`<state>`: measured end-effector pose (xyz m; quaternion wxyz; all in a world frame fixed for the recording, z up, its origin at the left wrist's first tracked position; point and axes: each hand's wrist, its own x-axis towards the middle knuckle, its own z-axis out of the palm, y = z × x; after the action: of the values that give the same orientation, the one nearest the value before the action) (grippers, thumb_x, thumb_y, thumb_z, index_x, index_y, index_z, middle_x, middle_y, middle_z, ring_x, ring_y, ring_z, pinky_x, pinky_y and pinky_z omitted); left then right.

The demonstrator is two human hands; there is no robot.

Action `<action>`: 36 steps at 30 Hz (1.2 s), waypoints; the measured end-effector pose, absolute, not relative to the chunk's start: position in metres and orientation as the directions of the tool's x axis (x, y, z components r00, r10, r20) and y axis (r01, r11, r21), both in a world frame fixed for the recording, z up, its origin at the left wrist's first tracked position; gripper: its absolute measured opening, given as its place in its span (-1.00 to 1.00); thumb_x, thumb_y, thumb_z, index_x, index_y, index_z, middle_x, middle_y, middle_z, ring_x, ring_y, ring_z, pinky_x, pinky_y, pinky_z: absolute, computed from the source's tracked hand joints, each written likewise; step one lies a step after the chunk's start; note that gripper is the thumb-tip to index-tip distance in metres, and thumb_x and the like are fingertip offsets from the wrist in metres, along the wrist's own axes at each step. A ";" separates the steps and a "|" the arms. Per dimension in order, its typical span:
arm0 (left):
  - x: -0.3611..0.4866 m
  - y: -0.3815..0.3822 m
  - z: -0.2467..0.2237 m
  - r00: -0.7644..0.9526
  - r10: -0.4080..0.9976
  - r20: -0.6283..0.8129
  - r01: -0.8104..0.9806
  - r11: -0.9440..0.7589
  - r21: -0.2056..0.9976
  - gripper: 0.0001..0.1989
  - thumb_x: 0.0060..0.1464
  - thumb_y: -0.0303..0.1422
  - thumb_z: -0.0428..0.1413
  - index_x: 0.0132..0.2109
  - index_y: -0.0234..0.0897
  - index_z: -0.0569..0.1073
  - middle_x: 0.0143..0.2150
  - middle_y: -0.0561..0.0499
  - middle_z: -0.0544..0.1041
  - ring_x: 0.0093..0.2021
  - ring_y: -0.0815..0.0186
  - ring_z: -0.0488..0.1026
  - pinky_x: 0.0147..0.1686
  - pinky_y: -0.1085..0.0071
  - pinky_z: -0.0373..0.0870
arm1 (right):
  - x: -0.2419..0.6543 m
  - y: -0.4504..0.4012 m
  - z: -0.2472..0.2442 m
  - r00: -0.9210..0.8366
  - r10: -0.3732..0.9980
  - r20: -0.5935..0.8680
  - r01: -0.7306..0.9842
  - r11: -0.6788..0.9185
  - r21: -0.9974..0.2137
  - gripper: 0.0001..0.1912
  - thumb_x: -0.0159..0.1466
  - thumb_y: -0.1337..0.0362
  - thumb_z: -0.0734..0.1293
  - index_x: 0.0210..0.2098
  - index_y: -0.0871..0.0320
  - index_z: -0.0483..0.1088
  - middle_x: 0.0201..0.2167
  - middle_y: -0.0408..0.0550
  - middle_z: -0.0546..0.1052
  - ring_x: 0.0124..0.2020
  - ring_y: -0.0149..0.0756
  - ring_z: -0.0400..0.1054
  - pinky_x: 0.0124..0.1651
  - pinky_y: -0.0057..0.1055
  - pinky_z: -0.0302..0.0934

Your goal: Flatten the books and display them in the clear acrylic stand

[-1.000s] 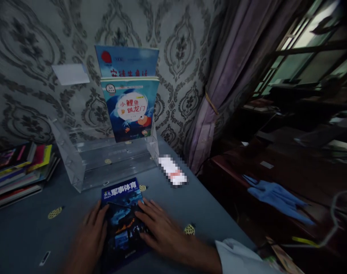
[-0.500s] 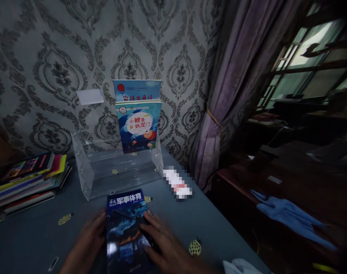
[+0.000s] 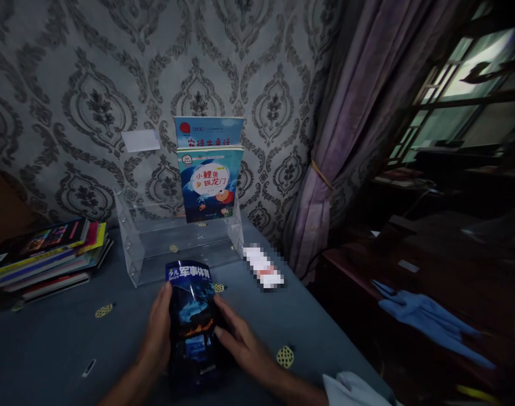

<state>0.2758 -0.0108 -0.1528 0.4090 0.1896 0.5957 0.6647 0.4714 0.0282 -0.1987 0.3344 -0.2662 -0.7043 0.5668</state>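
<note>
Between my two hands is a dark blue paperback book (image 3: 193, 316) with white Chinese lettering across its top. Its cover bows upward in the middle, and the lower end tilts toward me. My left hand (image 3: 159, 321) grips the left edge, thumb along the cover's side. On the opposite edge, my right hand (image 3: 240, 338) is closed, with fingers partly hidden under the book. Just beyond it stands a clear acrylic tiered rack (image 3: 132, 254). Upright at the rack's right end are a blue-green children's book (image 3: 210, 197) and, behind it, another blue book (image 3: 208, 131).
A pile of books and magazines (image 3: 49, 259) lies at the left of the blue tablecloth (image 3: 126, 338). A pixelated white item (image 3: 263, 268) rests right of the rack. A purple curtain (image 3: 312, 225) hangs by the table's right edge; beyond lies a blue cloth (image 3: 430, 321) on a dark surface.
The dark blue book has gone from lying flat to being held between both hands, its cover now bowed. My left hand has moved up along its edge. The view has shifted slightly.
</note>
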 end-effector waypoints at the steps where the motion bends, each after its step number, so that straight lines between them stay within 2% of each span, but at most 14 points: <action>1: 0.278 -0.009 -0.150 -0.623 0.755 -0.201 -0.281 0.024 0.960 -0.40 0.07 0.14 0.20 0.03 -0.26 0.53 0.05 -0.16 0.61 0.09 0.00 0.54 0.04 0.11 0.52 | 0.468 0.032 -0.199 -0.624 0.765 0.161 -0.061 0.157 -0.986 -0.22 0.33 -0.17 0.30 0.41 0.03 0.15 0.46 0.14 0.10 0.47 -0.03 -0.03 0.44 0.09 -0.10; 3: 0.281 -0.007 -0.142 -0.666 0.736 -0.122 -0.194 -0.014 0.981 -0.48 0.13 0.11 0.16 0.01 -0.20 0.54 0.05 -0.11 0.61 0.08 0.03 0.54 0.03 0.14 0.53 | 0.462 0.039 -0.195 -0.610 0.779 0.147 -0.154 0.066 -0.986 -0.18 0.29 -0.20 0.33 0.42 0.02 0.14 0.45 0.14 0.12 0.46 -0.03 0.00 0.44 0.09 -0.07; 5: 0.282 -0.006 -0.135 -0.665 0.745 -0.048 -0.133 -0.055 0.990 -0.54 0.17 0.09 0.13 -0.01 -0.15 0.55 0.04 -0.05 0.61 0.08 0.07 0.55 0.01 0.19 0.54 | 0.457 0.045 -0.187 -0.594 0.791 0.145 -0.188 0.040 -0.981 -0.16 0.28 -0.20 0.34 0.42 0.01 0.13 0.44 0.12 0.15 0.45 -0.04 0.02 0.44 0.08 -0.06; 8: 0.282 -0.005 -0.128 -0.631 0.776 0.020 -0.124 -0.125 0.984 -0.51 0.11 0.09 0.18 -0.01 -0.18 0.54 -0.01 -0.03 0.62 0.02 0.09 0.57 -0.04 0.25 0.55 | 0.452 0.047 -0.175 -0.576 0.798 0.177 -0.142 0.115 -0.983 -0.15 0.31 -0.20 0.31 0.44 0.04 0.06 0.43 0.10 0.17 0.45 -0.06 0.04 0.44 0.04 -0.03; 11: 0.281 -0.006 -0.124 -0.600 0.794 0.100 -0.110 -0.205 0.973 -0.44 0.07 0.08 0.23 0.05 -0.21 0.49 -0.04 -0.03 0.61 -0.03 0.12 0.57 -0.06 0.29 0.55 | 0.447 0.046 -0.166 -0.544 0.809 0.222 -0.022 0.251 -0.968 -0.22 0.40 -0.09 0.24 0.48 0.05 -0.04 0.42 0.05 0.23 0.42 -0.10 0.11 0.43 -0.04 0.06; 14: 0.276 -0.009 -0.122 -0.587 0.756 0.290 0.087 -0.297 0.951 -0.46 0.13 0.04 0.20 0.11 -0.22 0.46 -0.01 -0.04 0.60 -0.01 0.15 0.55 0.00 0.31 0.51 | 0.445 0.045 -0.160 -0.485 0.817 0.312 0.010 0.363 -0.932 -0.26 0.43 0.01 0.24 0.49 0.02 -0.08 0.43 0.01 0.20 0.42 -0.10 0.12 0.43 -0.06 0.08; 17: 0.271 -0.011 -0.124 -0.521 0.677 0.520 0.342 -0.393 0.854 -0.47 0.16 0.01 0.19 0.12 -0.26 0.46 0.03 -0.08 0.57 0.06 0.12 0.51 0.06 0.29 0.47 | 0.444 0.047 -0.158 -0.421 0.800 0.427 -0.073 0.439 -0.896 -0.28 0.44 0.05 0.23 0.49 0.01 -0.08 0.47 -0.01 0.11 0.46 -0.09 0.03 0.47 -0.03 -0.01; 19: 0.268 -0.013 -0.130 -0.465 0.661 0.589 0.423 -0.419 0.803 -0.46 0.17 -0.01 0.18 0.15 -0.27 0.44 0.05 -0.10 0.56 0.09 0.11 0.50 0.07 0.27 0.47 | 0.445 0.047 -0.160 -0.397 0.787 0.472 -0.108 0.471 -0.876 -0.30 0.45 0.07 0.21 0.49 0.01 -0.10 0.48 -0.01 0.08 0.47 -0.11 -0.02 0.48 -0.02 -0.05; 24: 0.270 -0.016 -0.152 -0.481 0.675 0.560 0.458 -0.351 0.817 -0.44 0.20 -0.01 0.14 0.22 -0.23 0.37 0.05 -0.10 0.56 0.05 0.13 0.53 0.05 0.26 0.51 | 0.450 0.038 -0.172 -0.345 0.750 0.565 -0.002 0.601 -0.799 -0.35 0.48 0.19 0.17 0.49 -0.05 -0.12 0.47 -0.10 0.12 0.48 -0.16 -0.04 0.48 -0.07 -0.04; 28: 0.272 -0.021 -0.165 -0.502 0.698 0.511 0.436 -0.306 0.847 -0.33 0.14 0.01 0.20 0.28 -0.21 0.30 0.06 -0.11 0.56 0.06 0.10 0.54 0.06 0.24 0.52 | 0.455 0.032 -0.174 -0.328 0.706 0.628 0.072 0.682 -0.728 -0.31 0.48 0.30 0.15 0.49 -0.14 -0.22 0.48 -0.16 0.08 0.48 -0.19 -0.02 0.46 -0.10 0.04; 32: 0.272 -0.024 -0.173 -0.531 0.705 0.470 0.393 -0.287 0.874 -0.22 0.07 0.02 0.25 0.33 -0.19 0.24 0.00 -0.10 0.59 0.02 0.07 0.57 -0.03 0.24 0.58 | 0.457 0.034 -0.173 -0.320 0.685 0.654 0.144 0.718 -0.681 -0.30 0.47 0.35 0.13 0.49 -0.16 -0.21 0.44 -0.13 0.17 0.41 -0.17 0.14 0.35 -0.14 0.24; 36: 0.272 -0.022 -0.188 -0.577 0.720 0.386 0.321 -0.235 0.918 -0.12 0.02 0.03 0.28 0.37 -0.18 0.16 -0.02 -0.11 0.61 -0.03 0.08 0.59 -0.07 0.24 0.60 | 0.459 0.037 -0.189 -0.305 0.693 0.653 0.229 0.719 -0.656 -0.36 0.47 0.32 0.14 0.48 -0.11 -0.09 0.36 -0.04 0.32 0.33 -0.11 0.28 0.21 -0.16 0.39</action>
<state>0.2723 -0.0223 -0.1876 0.1522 0.4338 0.5995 0.6552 0.4594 0.0373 -0.1888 0.5088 -0.2975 -0.7751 0.2278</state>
